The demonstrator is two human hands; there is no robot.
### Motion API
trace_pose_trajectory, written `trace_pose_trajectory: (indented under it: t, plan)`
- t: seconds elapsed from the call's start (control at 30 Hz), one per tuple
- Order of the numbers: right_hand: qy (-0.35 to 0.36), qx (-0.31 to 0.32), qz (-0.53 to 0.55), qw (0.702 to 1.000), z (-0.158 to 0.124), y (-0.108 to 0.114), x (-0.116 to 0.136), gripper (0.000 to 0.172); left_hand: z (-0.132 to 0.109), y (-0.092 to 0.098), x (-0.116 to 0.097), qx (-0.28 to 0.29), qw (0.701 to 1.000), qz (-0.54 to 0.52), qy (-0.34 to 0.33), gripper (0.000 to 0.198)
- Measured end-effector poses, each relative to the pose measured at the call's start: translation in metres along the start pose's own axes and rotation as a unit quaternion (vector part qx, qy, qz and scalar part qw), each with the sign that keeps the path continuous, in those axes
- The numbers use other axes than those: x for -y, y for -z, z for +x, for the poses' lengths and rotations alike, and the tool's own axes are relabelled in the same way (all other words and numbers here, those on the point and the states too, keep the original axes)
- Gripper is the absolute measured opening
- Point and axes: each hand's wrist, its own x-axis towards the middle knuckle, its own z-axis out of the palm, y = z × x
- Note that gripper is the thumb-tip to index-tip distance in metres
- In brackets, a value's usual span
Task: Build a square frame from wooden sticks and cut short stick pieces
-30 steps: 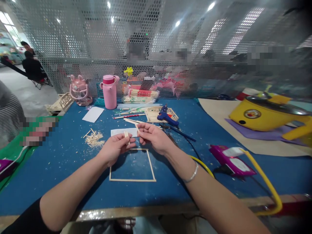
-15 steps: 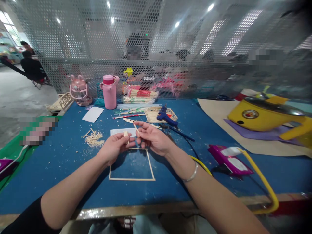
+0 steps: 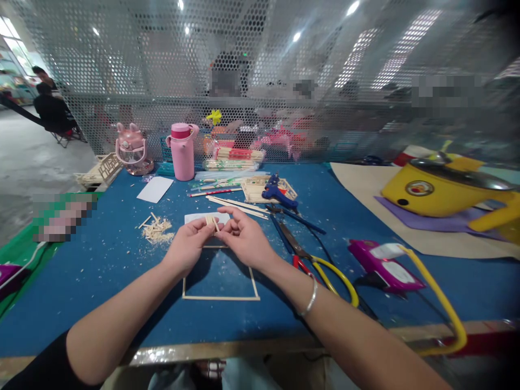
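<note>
Close together over the blue table [image 3: 134, 319], both hands meet around several short wooden sticks [image 3: 210, 220]. My left hand [image 3: 189, 238] pinches the bundle between thumb and fingers. At its right side, my right hand [image 3: 246, 235] has its fingers closed on one short stick [image 3: 216, 224] that leans against the others. Beneath the hands lies a thin wooden frame [image 3: 221, 298], its upper part partly hidden by them. A white paper [image 3: 190, 218] lies just behind the hands. Left of them is a pile of wood scraps [image 3: 156, 229].
Scissors with yellow handles [image 3: 335, 276], pliers [image 3: 300, 219] and a purple device [image 3: 385, 266] lie to the right. A blue glue gun [image 3: 278, 194] rests farther back. Behind stand a pink flask [image 3: 182, 154] and a clear bottle [image 3: 131, 151]. A yellow pot [image 3: 442, 189] is at far right.
My right hand has moved left, bringing its stick against the bundle in my left hand. The scissors and the long sticks behind the hands now show more fully.
</note>
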Motion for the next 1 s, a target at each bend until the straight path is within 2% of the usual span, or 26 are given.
trace_pose_trajectory:
  t: [0.17,0.27,0.37,0.5,0.57,0.7,1.0]
  plan:
    - [-0.025,0.022,0.039,0.999,0.0,0.0,0.0,0.051,-0.002,0.0,-0.004,0.014,0.999,0.041,0.008,0.034]
    - [-0.022,0.034,0.008,0.999,0.0,0.003,0.0,0.053,-0.003,-0.001,-0.006,0.022,0.998,0.064,0.012,0.035]
    - [0.034,0.065,-0.113,0.991,0.001,0.01,0.0,0.058,-0.003,-0.002,-0.01,0.021,0.998,0.054,0.028,0.035]
    - [0.165,0.072,-0.273,0.945,0.003,0.021,0.0,0.068,-0.004,-0.002,-0.016,-0.017,0.998,0.024,0.062,0.032]
    - [0.217,0.06,-0.307,0.925,0.003,0.024,-0.001,0.063,-0.005,-0.002,-0.018,-0.018,0.997,0.025,0.077,0.031]
    - [0.269,0.048,-0.319,0.908,0.004,0.024,-0.004,0.048,-0.007,-0.003,-0.017,0.01,0.996,0.038,0.078,0.029]
    - [0.269,0.009,-0.298,0.916,0.003,0.02,-0.005,0.045,-0.009,-0.002,-0.018,0.046,0.996,0.055,0.057,0.03]
